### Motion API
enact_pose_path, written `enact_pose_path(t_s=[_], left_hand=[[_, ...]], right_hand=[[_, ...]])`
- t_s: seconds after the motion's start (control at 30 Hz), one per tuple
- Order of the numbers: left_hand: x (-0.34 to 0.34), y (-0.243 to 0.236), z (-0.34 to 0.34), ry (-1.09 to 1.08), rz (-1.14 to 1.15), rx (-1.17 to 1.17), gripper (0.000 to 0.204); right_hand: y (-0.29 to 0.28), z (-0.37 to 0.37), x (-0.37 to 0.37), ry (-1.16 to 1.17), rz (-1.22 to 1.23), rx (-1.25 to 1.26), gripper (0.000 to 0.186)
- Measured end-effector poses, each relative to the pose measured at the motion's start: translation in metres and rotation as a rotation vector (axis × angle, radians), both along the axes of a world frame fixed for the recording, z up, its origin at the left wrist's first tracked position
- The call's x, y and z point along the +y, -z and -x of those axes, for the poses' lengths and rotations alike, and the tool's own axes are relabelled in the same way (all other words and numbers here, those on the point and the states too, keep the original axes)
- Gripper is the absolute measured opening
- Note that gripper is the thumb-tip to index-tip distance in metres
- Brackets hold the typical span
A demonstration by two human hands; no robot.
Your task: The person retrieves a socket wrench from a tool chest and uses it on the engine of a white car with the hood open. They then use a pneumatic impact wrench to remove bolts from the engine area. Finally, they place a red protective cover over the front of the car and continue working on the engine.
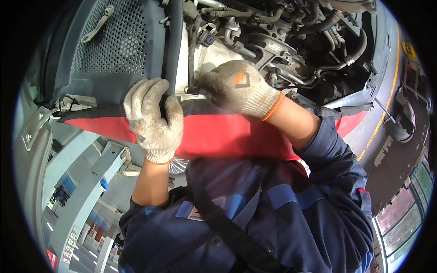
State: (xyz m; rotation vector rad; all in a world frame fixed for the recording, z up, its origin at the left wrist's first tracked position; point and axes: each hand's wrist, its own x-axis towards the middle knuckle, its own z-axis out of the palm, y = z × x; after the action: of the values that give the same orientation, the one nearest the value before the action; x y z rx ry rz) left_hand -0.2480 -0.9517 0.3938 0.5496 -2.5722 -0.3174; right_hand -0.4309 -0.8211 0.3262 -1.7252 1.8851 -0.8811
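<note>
My left hand (pixel 154 119), in a knitted off-white work glove, lies with fingers stretched and thumb apart on the edge of a dark grey cowl panel (pixel 120 82) with a perforated area. Across the pale inner wing, my right hand (pixel 241 88), gloved alike, is curled closed at the near side of the engine bay. Its fingertips are smeared and turned away, so what they hold is hidden. A small dark metal end (pixel 195 90) shows just beside them, left of the fist. Under both hands runs a red fender cover (pixel 218 136) with a black edge.
The engine (pixel 273 50), with hoses and metal pipes, fills the bay at the upper right. A wiper-arm-like lever (pixel 98 25) lies on the perforated panel. Pale green lift posts (pixel 86 195) stand at lower left. A dark, worn surface with a round metal piece (pixel 403 120) is at right.
</note>
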Motion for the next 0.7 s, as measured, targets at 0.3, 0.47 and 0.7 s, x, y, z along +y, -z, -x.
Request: enact_pose_path(t_s=[0.3, 0.47, 0.7], left_hand=[[0.001, 0.002, 0.002, -0.009, 0.022, 0.043, 0.028], [0.0, 0.004, 0.001, 0.003, 0.042, 0.061, 0.027], [-0.001, 0.003, -0.001, 0.014, 0.036, 0.045, 0.026]], right_hand=[[-0.007, 0.012, -0.008, -0.139, -0.112, 0.265, 0.027], [-0.003, 0.016, -0.02, -0.21, 0.072, 0.275, 0.02], [-0.022, 0.023, -0.006, -0.279, -0.086, 0.369, 0.022]])
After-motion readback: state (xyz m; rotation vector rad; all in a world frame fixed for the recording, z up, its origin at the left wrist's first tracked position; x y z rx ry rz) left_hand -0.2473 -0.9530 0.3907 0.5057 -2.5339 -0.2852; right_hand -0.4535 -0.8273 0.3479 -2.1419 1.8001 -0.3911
